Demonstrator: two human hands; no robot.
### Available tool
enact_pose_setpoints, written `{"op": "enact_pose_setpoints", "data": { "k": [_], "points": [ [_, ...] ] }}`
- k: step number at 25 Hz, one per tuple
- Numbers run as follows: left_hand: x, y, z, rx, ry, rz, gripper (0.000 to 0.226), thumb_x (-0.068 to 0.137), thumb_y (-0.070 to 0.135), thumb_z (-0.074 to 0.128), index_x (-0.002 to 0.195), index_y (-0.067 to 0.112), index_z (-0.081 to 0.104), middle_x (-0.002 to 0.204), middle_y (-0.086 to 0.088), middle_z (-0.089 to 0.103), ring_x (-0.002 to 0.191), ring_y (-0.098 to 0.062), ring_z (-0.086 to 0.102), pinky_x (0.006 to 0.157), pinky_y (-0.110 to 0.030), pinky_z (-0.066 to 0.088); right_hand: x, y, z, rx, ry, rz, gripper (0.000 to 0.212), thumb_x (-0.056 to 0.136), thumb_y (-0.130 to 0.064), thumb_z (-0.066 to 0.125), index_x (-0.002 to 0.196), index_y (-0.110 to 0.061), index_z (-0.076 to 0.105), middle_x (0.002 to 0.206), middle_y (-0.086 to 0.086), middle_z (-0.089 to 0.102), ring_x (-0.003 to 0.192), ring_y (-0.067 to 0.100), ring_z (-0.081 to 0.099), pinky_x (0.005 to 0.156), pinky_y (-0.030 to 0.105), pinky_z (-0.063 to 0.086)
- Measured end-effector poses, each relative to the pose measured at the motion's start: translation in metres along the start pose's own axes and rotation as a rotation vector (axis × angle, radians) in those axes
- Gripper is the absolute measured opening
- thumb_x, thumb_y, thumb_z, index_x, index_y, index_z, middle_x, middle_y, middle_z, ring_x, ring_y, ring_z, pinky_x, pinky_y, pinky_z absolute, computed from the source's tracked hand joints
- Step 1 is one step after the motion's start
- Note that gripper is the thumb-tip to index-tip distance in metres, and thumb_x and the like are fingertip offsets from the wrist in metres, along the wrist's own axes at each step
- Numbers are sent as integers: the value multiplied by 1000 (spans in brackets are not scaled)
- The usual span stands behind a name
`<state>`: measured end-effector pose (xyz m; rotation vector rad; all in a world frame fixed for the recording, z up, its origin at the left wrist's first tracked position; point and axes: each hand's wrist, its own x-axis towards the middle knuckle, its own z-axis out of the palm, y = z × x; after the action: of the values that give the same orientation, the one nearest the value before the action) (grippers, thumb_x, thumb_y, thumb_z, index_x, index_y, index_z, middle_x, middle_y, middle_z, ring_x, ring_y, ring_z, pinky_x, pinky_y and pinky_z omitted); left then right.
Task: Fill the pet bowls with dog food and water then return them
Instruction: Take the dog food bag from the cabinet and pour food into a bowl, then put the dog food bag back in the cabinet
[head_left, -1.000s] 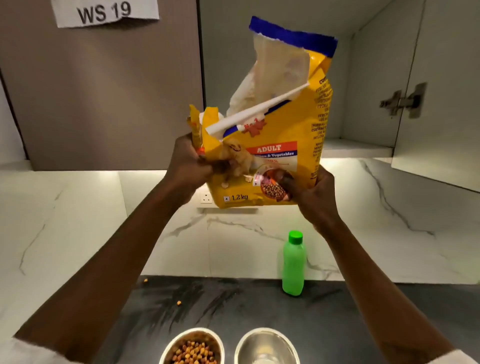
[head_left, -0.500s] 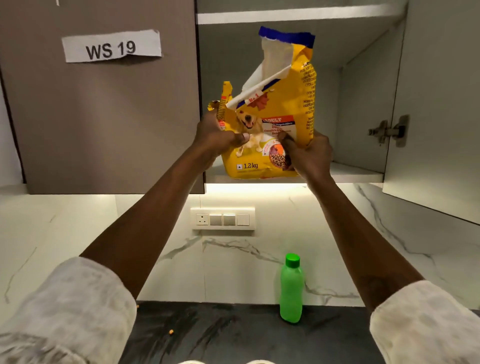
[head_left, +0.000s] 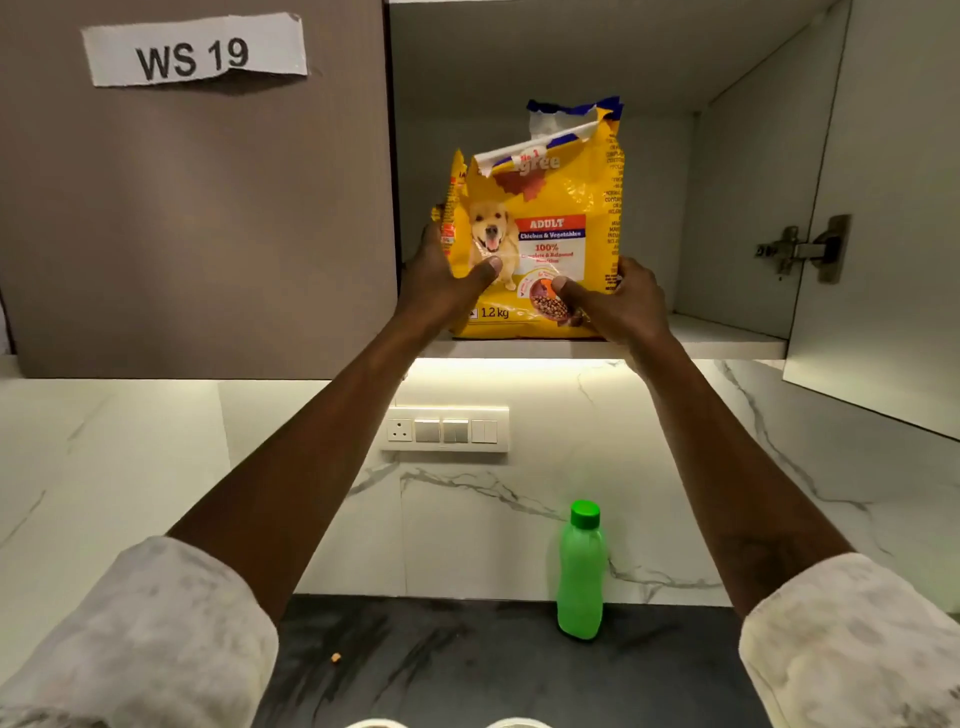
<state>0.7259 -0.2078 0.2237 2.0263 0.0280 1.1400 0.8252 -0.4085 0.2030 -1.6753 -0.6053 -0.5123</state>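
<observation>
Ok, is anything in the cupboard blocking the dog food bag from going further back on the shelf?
Nothing visible does. The dog food bag stands upright on the front of the cupboard shelf, held by the left hand and right hand. The shelf beside it is bare and the door is swung open; directly behind the bag is hidden.

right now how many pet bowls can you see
2, both only as rim slivers at the bottom edge of the view: the left bowl and the right bowl, side by side on the dark counter. Their contents are cut off.

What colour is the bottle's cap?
Green, like the bottle itself; the cap shows in the head view.
</observation>
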Motion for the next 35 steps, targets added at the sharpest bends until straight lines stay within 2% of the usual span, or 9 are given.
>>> {"op": "enact_pose_setpoints", "data": {
  "k": [4, 8, 14, 17, 21, 24, 26, 31, 35],
  "points": [
    [-22, -14, 1, 19, -64, 3, 93, 80, 59, 82, 154, 25, 37, 148, 1, 59, 126, -22, 62, 104, -44, 55, -1, 0, -9, -12, -115, 18, 64, 69, -51, 92, 120, -26, 63, 113, -7, 75, 91, 12, 75, 86, 38, 64],
    [-21, -16, -6, 65, -141, 44, 102, 74, 55, 88, 156, 25, 35, 152, 1, 56, 132, -24, 58, 107, -46, 53, -3, 0, -16, 26, -186, 12, 88, 56, -47, 99, 132, -24, 61, 122, -5, 74, 105, 16, 73, 92, 43, 62],
    [-19, -18, -1, 90, -93, 51, 94, 80, 47, 87, 156, 21, 37, 148, -1, 60, 131, -26, 61, 105, -41, 54, -7, -3, -14, 14, -188, -19, 94, 46, -56, 95, 129, -26, 63, 119, -6, 75, 104, 14, 74, 95, 45, 62],
    [-33, -24, 0, 147, -24, 105, 100, 82, 56, 81, 159, 16, 33, 148, -4, 61, 128, -27, 64, 104, -43, 56, -14, -2, -12, -110, -126, -56, 95, 53, -62, 93, 134, -24, 60, 127, -5, 73, 108, 14, 72, 94, 41, 61],
    [-86, -44, 3, 206, 95, 218, 90, 90, 38, 81, 159, 5, 33, 152, -13, 55, 136, -28, 55, 110, -36, 43, -55, 13, -1, -169, 88, -238, 87, 69, -50, 93, 139, -16, 55, 130, -9, 67, 109, 3, 63, 87, 12, 53],
    [-124, -75, -4, 235, 108, 307, 81, 90, 24, 81, 156, 4, 40, 157, -12, 52, 140, -27, 54, 116, -34, 43, -95, 32, 22, -94, 258, -306, 82, 76, -42, 89, 145, -12, 55, 139, -3, 65, 125, 8, 61, 109, 28, 50],
    [-145, -96, -10, 251, 65, 316, 76, 90, 20, 81, 155, 6, 44, 158, -9, 50, 142, -24, 51, 118, -31, 42, -121, 42, 47, -30, 277, -322, 76, 80, -37, 87, 144, -12, 56, 141, -7, 61, 131, 5, 57, 113, 32, 48],
    [-197, -153, -34, 333, -41, 176, 70, 84, 17, 85, 146, 10, 53, 155, -8, 53, 138, -22, 54, 115, -15, 37, -188, 70, 117, 33, 86, -252, 57, 83, -28, 85, 135, -16, 64, 135, -5, 67, 126, 10, 63, 109, 27, 50],
    [-243, -230, -79, 429, -91, -83, 63, 83, 19, 85, 141, 9, 60, 147, -11, 61, 135, -25, 59, 114, -22, 38, -240, 106, 182, -39, -211, -105, 50, 81, -22, 86, 128, -20, 69, 123, -5, 72, 108, 9, 69, 95, 23, 56]
  ]
}}
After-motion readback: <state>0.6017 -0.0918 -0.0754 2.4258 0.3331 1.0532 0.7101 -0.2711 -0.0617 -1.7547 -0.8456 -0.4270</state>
